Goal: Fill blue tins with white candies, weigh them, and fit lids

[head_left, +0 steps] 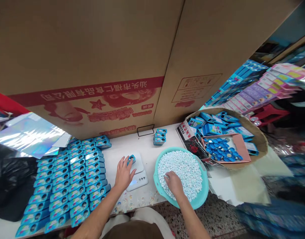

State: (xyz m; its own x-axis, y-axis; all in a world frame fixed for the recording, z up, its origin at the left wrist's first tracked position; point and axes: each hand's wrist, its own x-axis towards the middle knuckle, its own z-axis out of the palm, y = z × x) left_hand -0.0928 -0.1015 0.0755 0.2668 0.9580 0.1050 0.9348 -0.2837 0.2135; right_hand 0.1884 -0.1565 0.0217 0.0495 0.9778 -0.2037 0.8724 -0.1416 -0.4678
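Observation:
On the left side, my left hand (124, 172) has its fingers around a small blue box (131, 160) with a round hole in its top. That box stands on a white digital scale (142, 181) with a lit display. A turquoise basin (156, 179) to the right is full of small white tablet-like sweets (184, 169). My right hand (174, 183) is over the basin's left part, fingertips pinched together at the sweets; what they hold is hidden. Beyond the scale, three similar blue boxes (159, 141) stand in a short row.
Rows of blue boxes (76, 172) fill the table's left side. Large brown cartons (105, 49) wall off the back. At right, a cut-down carton (263, 146) holds blue boxes and a pink tray (244, 149) of round blue caps. Shiny holographic sheets (30, 132) lie far left.

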